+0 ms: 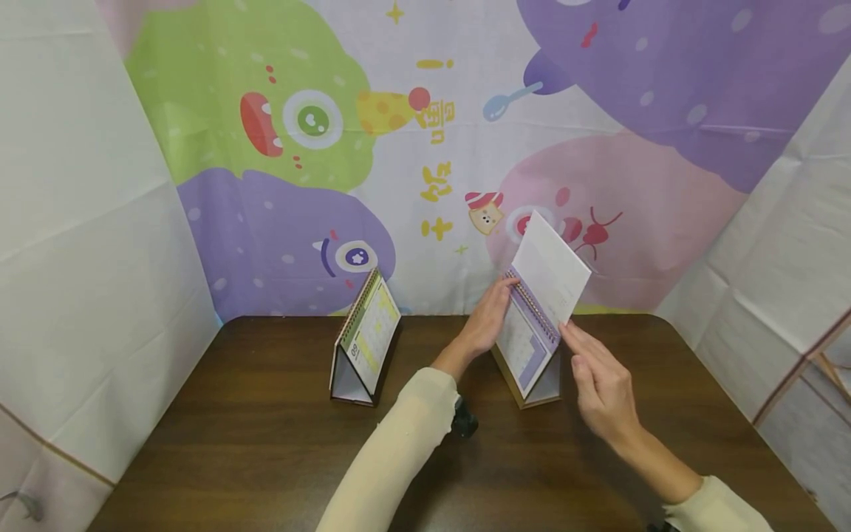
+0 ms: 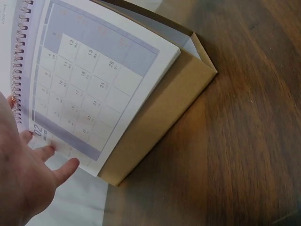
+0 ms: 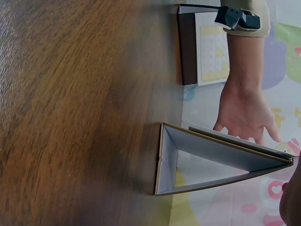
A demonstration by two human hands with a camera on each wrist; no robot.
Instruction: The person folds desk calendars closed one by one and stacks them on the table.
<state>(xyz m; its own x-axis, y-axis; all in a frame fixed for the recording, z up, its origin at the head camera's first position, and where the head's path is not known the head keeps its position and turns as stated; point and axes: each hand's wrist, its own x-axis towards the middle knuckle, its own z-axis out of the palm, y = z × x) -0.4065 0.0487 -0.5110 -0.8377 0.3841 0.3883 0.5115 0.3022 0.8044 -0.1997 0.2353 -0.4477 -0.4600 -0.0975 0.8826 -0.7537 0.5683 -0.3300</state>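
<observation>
A purple-paged desk calendar (image 1: 525, 343) stands tent-like on the right side of a dark wooden table (image 1: 266, 451), its raised white leaf (image 1: 553, 262) angled up and away from the spiral binding (image 1: 532, 307). The leaf could snag on the rings or tear at its holes if turned askew. The left hand (image 1: 487, 319), fingers extended and slightly spread, lies along the calendar's left edge, fingertips by the coil, where they could block the sheets. The right hand (image 1: 603, 391), fingers nearly straight and thumb apart, touches the leaf's near right corner; pressure on that one corner could crease it. Beneath, the brown cardboard stand (image 2: 160, 113) rests on the wood, with no hand seen bracing its foot, so a hard push near the top could slide or tip it. To the left, well apart, a yellow-and-green calendar (image 1: 374, 336) stands upright, at risk mainly from a leftward sweep of the left sleeve (image 1: 399, 440).
</observation>
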